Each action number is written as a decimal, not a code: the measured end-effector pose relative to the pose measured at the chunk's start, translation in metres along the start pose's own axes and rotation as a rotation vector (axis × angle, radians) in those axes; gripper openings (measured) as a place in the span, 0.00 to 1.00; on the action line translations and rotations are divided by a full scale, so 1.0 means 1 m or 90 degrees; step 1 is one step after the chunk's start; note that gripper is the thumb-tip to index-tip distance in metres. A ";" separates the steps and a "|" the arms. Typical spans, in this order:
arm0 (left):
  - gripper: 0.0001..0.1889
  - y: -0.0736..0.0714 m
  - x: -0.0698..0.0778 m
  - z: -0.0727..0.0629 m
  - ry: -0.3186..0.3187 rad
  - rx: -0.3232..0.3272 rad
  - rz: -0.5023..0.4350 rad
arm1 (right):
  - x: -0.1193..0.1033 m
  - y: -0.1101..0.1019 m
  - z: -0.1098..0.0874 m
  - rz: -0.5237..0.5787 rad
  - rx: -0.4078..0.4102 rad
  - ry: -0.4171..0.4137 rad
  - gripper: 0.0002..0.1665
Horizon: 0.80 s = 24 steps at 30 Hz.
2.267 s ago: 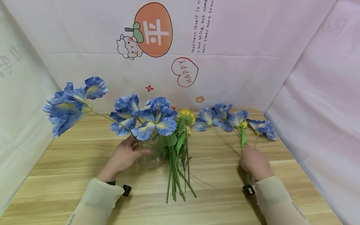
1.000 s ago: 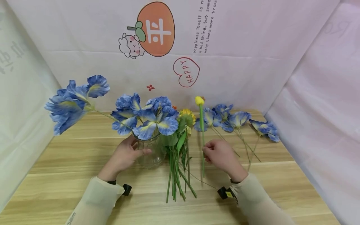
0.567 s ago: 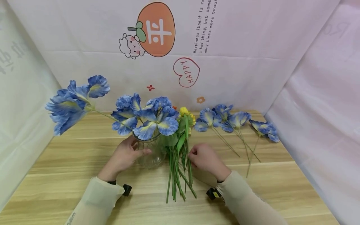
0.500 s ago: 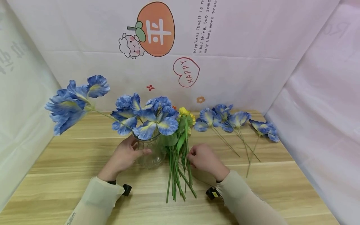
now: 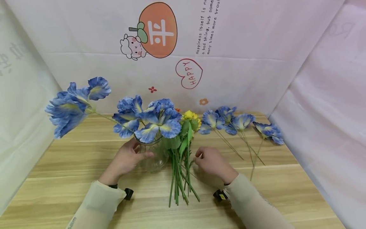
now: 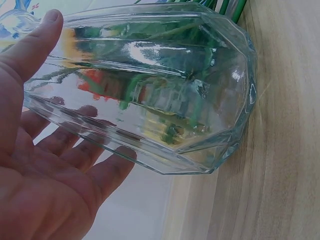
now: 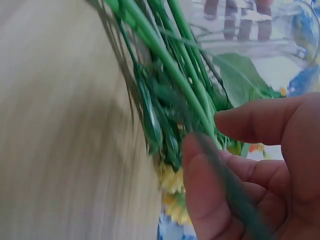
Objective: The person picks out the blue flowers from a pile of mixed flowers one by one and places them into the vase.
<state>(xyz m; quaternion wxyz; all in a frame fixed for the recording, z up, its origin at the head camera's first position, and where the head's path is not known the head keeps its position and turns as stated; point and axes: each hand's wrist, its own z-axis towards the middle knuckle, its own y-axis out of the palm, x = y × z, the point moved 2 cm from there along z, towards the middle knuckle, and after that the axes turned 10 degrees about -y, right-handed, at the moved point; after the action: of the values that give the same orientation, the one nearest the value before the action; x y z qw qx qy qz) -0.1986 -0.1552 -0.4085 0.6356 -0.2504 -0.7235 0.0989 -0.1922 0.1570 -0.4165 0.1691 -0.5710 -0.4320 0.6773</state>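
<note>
My left hand [image 5: 128,160] holds the clear glass vase [image 5: 152,157], thumb along its near side and fingers behind it. In the left wrist view the faceted glass lies across those fingers. Blue irises [image 5: 157,122] fill its mouth, and one long-stemmed iris [image 5: 68,106] leans far out to the left. Just right of the vase lies a bunch of green stems [image 5: 178,178] with yellow flowers [image 5: 191,117] at the top, a tulip among them. My right hand [image 5: 213,162] is beside these stems, thumb and forefinger parted. A blurred green stem [image 7: 227,182] crosses its fingers in the right wrist view.
Several loose blue irises [image 5: 241,121] lie at the back right of the wooden table [image 5: 288,190], their thin stems pointing forward. A white printed cloth [image 5: 243,73] stands behind the table and at both sides.
My right hand picked up a yellow tulip from among the right-hand irises, carried it left and laid it on the bunch. Its fingers have since loosened and drawn slightly right. My left hand stays on the vase.
</note>
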 end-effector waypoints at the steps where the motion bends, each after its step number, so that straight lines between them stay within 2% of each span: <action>1: 0.54 0.000 0.000 0.000 0.002 0.000 0.001 | 0.003 -0.002 -0.001 -0.001 0.001 0.004 0.06; 6: 0.53 0.000 0.000 0.001 0.010 -0.001 0.002 | 0.020 -0.018 -0.009 -0.033 0.012 0.042 0.07; 12: 0.53 -0.001 -0.001 0.000 0.000 0.003 -0.001 | 0.046 -0.049 -0.026 -0.128 0.029 0.105 0.14; 16: 0.52 -0.001 -0.002 0.000 -0.004 0.004 0.004 | 0.072 -0.071 -0.045 -0.170 0.038 0.151 0.12; 19: 0.51 -0.001 -0.002 0.000 -0.004 0.001 0.004 | 0.091 -0.085 -0.063 -0.187 0.028 0.189 0.08; 24: 0.53 -0.001 -0.001 0.000 -0.007 0.002 0.002 | 0.108 -0.096 -0.082 -0.214 -0.027 0.219 0.15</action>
<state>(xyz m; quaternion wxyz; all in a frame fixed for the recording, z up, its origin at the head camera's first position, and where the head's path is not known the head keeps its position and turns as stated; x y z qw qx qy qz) -0.1985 -0.1565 -0.4089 0.6317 -0.2503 -0.7266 0.1023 -0.1738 0.3219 -0.4073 0.3386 -0.6016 -0.4998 0.5231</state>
